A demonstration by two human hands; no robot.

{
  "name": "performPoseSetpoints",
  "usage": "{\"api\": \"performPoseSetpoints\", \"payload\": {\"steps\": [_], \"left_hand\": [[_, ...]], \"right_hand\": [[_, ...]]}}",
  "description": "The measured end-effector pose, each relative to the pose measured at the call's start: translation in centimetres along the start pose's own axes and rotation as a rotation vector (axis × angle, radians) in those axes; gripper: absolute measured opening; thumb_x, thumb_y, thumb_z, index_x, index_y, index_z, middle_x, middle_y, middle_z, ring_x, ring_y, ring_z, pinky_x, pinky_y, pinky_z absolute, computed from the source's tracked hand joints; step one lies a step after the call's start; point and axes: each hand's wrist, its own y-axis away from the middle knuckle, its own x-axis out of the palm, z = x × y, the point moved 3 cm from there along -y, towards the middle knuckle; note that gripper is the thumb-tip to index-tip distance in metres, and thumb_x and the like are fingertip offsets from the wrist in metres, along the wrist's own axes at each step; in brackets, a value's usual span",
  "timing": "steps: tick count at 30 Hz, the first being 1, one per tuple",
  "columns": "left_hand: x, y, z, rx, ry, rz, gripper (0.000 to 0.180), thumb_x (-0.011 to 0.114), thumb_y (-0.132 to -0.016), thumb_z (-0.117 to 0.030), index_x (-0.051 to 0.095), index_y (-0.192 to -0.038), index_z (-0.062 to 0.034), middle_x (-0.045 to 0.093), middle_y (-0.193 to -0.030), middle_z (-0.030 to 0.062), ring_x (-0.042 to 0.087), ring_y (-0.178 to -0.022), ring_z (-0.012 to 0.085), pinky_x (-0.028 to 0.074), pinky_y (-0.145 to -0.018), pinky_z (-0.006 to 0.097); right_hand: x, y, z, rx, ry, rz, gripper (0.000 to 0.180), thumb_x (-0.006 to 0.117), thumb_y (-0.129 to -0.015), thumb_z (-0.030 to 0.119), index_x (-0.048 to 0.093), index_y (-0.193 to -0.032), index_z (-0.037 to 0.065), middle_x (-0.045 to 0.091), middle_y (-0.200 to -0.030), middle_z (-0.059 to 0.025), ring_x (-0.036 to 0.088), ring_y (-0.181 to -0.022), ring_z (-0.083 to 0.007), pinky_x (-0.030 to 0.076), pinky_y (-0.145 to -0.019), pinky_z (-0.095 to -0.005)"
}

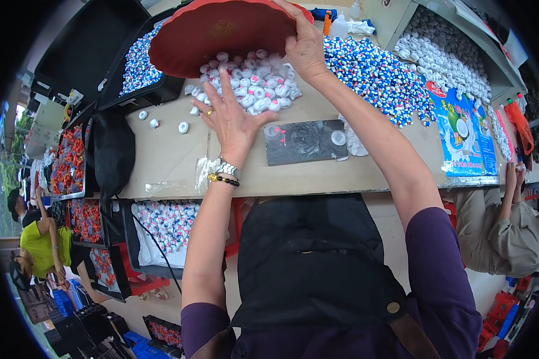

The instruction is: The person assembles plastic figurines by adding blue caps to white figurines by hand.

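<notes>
A red scalloped basin (218, 30) is tilted on its side at the far middle of the table. My right hand (307, 52) grips its right rim, fingers wrapped round the edge. Small white rounded pieces (259, 87), some with pink spots, lie heaped below the basin's lower edge. Spread open, my left hand (232, 122) is at the left front of this heap, its fingertips near or against the pieces; nothing shows in its grasp. A dark grey slab (308, 143) lies on the table nearer to me, with a small round white disc (338, 137) at its right end.
Blue-and-white pieces (377, 78) spread in a large heap to the right, beside a grey box (413, 27) of white pieces. A blue printed sheet (466, 134) covers the right edge. Black trays (156, 84) of pieces stand left. Co-workers (45, 236) sit at both sides.
</notes>
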Motion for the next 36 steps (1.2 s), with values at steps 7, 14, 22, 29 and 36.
{"api": "performPoseSetpoints", "payload": {"steps": [7, 14, 22, 29, 36], "left_hand": [[-0.4, 0.6, -0.1, 0.005, 0.025, 0.000, 0.132, 0.092, -0.045, -0.045, 0.017, -0.150, -0.0223, 0.014, -0.150, 0.0288, -0.001, -0.134, 0.0621, 0.019, -0.102, 0.071], [-0.4, 0.8, 0.3, 0.005, 0.008, 0.015, 0.129, 0.092, -0.045, -0.045, 0.019, -0.149, -0.0223, 0.013, -0.150, 0.0310, -0.003, -0.135, 0.0610, 0.017, -0.104, 0.070], [-0.8, 1.2, 1.5, 0.049, 0.133, 0.097, 0.123, 0.089, -0.056, -0.039, 0.015, -0.151, -0.0186, 0.012, -0.151, 0.0342, -0.003, -0.139, 0.0558, 0.012, -0.110, 0.063], [-2.6, 1.6, 3.4, 0.092, 0.339, 0.066, 0.103, 0.079, -0.073, -0.030, 0.014, -0.151, -0.0112, 0.015, -0.151, 0.0336, 0.001, -0.142, 0.0489, 0.011, -0.114, 0.053], [-5.8, -2.2, 13.7, -0.100, -0.135, -0.407, 0.042, 0.063, -0.085, -0.018, 0.051, -0.119, 0.0046, 0.055, -0.114, 0.0242, 0.050, -0.111, 0.0393, 0.038, -0.094, 0.047]], "right_hand": [[-0.6, -1.1, 2.4, -0.268, -0.018, -0.044, 0.066, 0.052, -0.073, -0.011, 0.049, -0.135, 0.013, 0.063, -0.110, -0.0175, 0.061, -0.101, -0.0350, 0.048, -0.088, -0.0390], [-0.9, -1.6, 2.6, -0.257, 0.007, -0.123, 0.069, 0.051, -0.072, -0.012, 0.049, -0.136, 0.014, 0.063, -0.102, -0.0164, 0.061, -0.095, -0.0366, 0.048, -0.084, -0.0404], [-4.3, -3.0, 2.4, -0.157, -0.011, -0.357, 0.054, 0.046, -0.080, -0.009, 0.051, -0.132, 0.006, 0.063, -0.111, -0.0193, 0.061, -0.098, -0.0366, 0.048, -0.088, -0.0405], [-14.1, 0.8, -1.9, 0.311, -0.287, -0.408, 0.044, 0.057, -0.084, 0.000, 0.046, -0.126, -0.002, 0.057, -0.119, -0.0129, 0.058, -0.105, -0.0227, 0.047, -0.090, -0.0345], [-33.3, 11.3, 1.6, 0.560, -0.309, -0.620, 0.056, 0.047, -0.086, -0.011, 0.037, -0.139, 0.002, 0.046, -0.138, -0.0145, 0.050, -0.123, -0.0279, 0.046, -0.102, -0.0417]]}}
